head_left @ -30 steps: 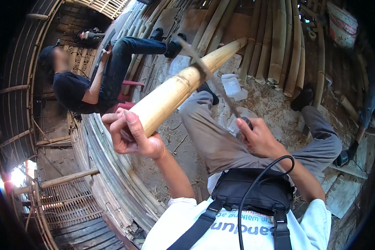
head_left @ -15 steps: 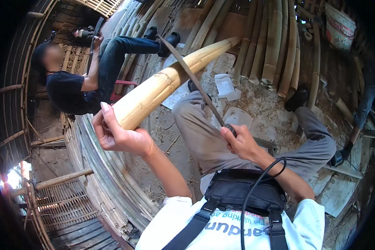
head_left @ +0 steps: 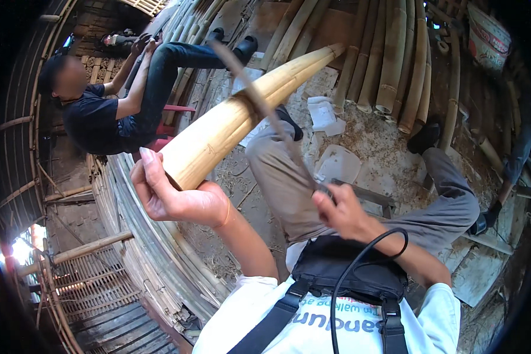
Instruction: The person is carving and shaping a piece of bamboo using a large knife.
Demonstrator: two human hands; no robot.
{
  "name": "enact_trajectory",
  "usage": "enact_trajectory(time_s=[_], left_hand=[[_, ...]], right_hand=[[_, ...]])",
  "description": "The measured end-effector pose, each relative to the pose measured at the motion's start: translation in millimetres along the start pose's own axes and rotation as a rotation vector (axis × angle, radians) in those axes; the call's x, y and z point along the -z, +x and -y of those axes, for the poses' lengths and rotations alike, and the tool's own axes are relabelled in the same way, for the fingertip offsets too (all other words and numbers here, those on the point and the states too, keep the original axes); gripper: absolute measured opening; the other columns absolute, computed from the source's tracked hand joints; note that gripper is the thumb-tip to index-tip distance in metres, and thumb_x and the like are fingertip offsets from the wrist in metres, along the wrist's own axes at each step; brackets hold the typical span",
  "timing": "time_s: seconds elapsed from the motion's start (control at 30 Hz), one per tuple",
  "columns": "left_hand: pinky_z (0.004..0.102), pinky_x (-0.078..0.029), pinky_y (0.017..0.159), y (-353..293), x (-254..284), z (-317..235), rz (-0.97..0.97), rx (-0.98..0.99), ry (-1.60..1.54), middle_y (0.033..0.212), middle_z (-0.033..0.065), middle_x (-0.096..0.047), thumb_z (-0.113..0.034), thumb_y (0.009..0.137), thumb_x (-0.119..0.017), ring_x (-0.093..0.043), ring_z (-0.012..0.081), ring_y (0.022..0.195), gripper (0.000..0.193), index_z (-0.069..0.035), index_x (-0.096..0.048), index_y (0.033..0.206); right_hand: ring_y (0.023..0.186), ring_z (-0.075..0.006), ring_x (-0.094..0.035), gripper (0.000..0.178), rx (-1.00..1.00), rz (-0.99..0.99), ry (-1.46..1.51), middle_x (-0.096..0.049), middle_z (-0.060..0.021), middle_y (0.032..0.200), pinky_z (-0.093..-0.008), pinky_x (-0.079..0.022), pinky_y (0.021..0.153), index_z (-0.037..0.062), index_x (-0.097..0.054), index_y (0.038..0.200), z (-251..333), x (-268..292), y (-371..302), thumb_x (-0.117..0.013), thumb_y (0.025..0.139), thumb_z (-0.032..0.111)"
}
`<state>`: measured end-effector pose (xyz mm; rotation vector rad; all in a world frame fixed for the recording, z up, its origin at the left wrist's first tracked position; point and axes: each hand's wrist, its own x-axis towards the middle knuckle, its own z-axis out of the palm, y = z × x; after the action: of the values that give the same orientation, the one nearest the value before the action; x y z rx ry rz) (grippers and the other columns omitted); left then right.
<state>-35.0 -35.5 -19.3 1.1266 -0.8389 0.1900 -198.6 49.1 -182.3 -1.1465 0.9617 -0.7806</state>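
Note:
My left hand (head_left: 177,194) is closed around the near end of a pale, thick bamboo pole (head_left: 212,135). The pole slants up and away to the right, over my bent leg. Lying across its upper side, close to a node, is a long narrow blade (head_left: 271,115), blurred along its length. My right hand (head_left: 345,209) grips the dark handle of this knife at its lower end, above my lap. Whether the edge bites into the bamboo cannot be made out.
Several bamboo poles (head_left: 389,59) lie at the back. Long split strips (head_left: 159,218) are stacked at my left. A seated co-worker (head_left: 100,115) is at the far left. A white bucket (head_left: 488,38) stands far right, and a pale plastic piece (head_left: 338,163) lies on the ground.
The knife has shifted slightly up and left along with motion blur. The bamboo's far end has moved a little up and right. The co-worker's arms have moved.

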Motion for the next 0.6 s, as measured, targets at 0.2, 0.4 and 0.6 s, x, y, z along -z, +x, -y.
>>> enact_trajectory(time_s=[0.2,0.4,0.6], left_hand=[[0.0332,-0.038,0.068,14,10,17,0.222,-0.117,-0.178,0.075,0.0061,-0.042,-0.011,0.078,-0.061,-0.043,0.0162,0.073,0.02,-0.005,-0.051,0.062],[0.0377,-0.034,0.068,22,18,33,0.425,-0.329,-0.28,0.071,0.0076,-0.038,-0.019,0.064,-0.057,-0.037,0.0194,0.074,0.017,-0.008,-0.045,0.058],[0.0343,-0.032,0.062,18,13,35,0.362,-0.395,-0.325,0.061,0.0022,-0.042,-0.022,0.058,-0.054,-0.041,0.0185,0.074,0.012,-0.011,-0.05,0.056]], right_hand=[[0.048,-0.0198,-0.051,0.052,0.031,0.056,-0.061,-0.049,-0.011,0.05,-0.037,-0.041,0.049,-0.0083,-0.061,0.088,19,18,4,-0.056,0.093,0.043],[0.047,-0.0152,-0.048,0.05,-0.029,0.026,-0.165,-0.047,-0.0091,0.05,-0.0339,-0.04,0.047,-0.0062,-0.059,0.079,45,41,-24,-0.058,0.092,0.042],[0.046,-0.0176,-0.049,0.044,-0.134,0.101,-0.204,-0.048,-0.0085,0.052,-0.031,-0.039,0.048,-0.0025,-0.057,0.08,51,32,-13,-0.055,0.092,0.04]])
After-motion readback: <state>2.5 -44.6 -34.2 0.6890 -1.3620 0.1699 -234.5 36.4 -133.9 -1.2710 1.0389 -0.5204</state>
